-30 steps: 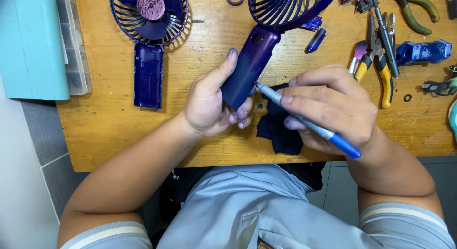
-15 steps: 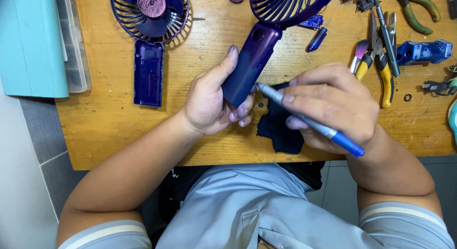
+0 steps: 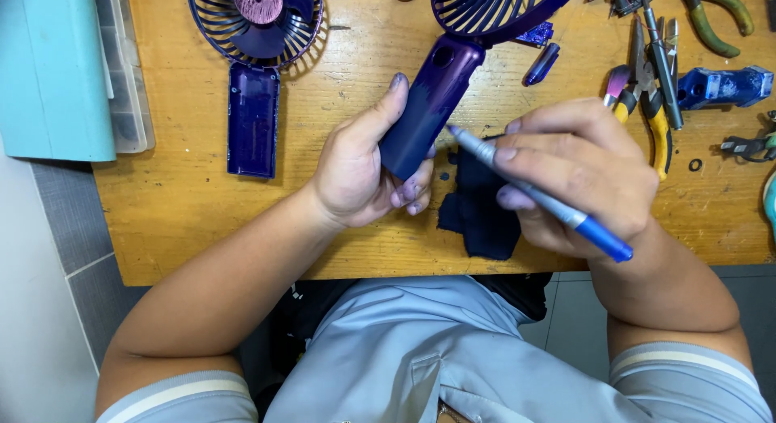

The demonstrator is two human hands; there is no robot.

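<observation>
Two hands of yours work at mid-frame over the wooden counter [image 3: 202, 221], which fills the upper half of the picture. Your left hand [image 3: 364, 168] has its fingers wrapped around the handle of a purple handheld fan [image 3: 432, 104]; the handle is glossy, dark violet with a paler patch on its upper part, and its grille head runs off the top edge. Your right hand [image 3: 578, 176] has its fingers closed on a grey and blue pen [image 3: 537, 197], tip just beside the handle. Under that hand lies a dark cloth [image 3: 477, 213]. At upper left sit another fan head [image 3: 255, 19] and a flat purple cover [image 3: 252, 120]; at upper right, yellow-handled pliers [image 3: 651, 108].
</observation>
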